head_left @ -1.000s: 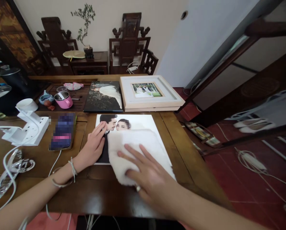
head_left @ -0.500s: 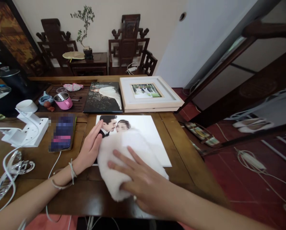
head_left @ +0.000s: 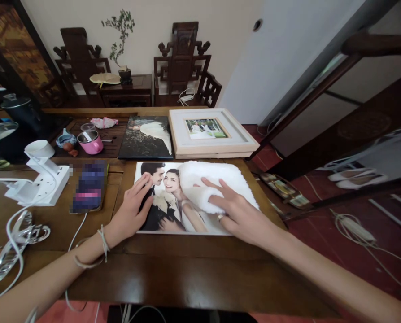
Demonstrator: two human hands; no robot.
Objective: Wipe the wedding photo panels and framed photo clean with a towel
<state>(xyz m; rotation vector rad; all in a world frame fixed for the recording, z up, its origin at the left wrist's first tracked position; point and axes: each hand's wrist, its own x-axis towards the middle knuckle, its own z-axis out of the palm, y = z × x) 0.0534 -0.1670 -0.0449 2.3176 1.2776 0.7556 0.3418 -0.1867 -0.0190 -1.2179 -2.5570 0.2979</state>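
A wedding photo panel [head_left: 167, 220] lies flat on the wooden table, showing a couple. My left hand [head_left: 135, 204] rests on its left edge, fingers stretched out and holding nothing. At the panel's right part, my right hand [head_left: 236, 208] grips a fluffy white cloth [head_left: 220, 175], pressing it on the surface with a fold between thumb and fingers. The cloth covers the panel's upper right and hangs past its right edge. A ring sits on a finger of the right hand.
Behind the panel lie a dark photo panel [head_left: 146, 137] and a light wooden picture frame [head_left: 217, 150]. To the left are a phone [head_left: 89, 186], a white power strip [head_left: 54, 186], a clear hair clip [head_left: 19, 242], cables and a pink cup [head_left: 91, 142].
My right hand has moved the cloth from the panel's lower middle to its upper right, uncovering the couple. The left hand stays at the left edge, shifted slightly.
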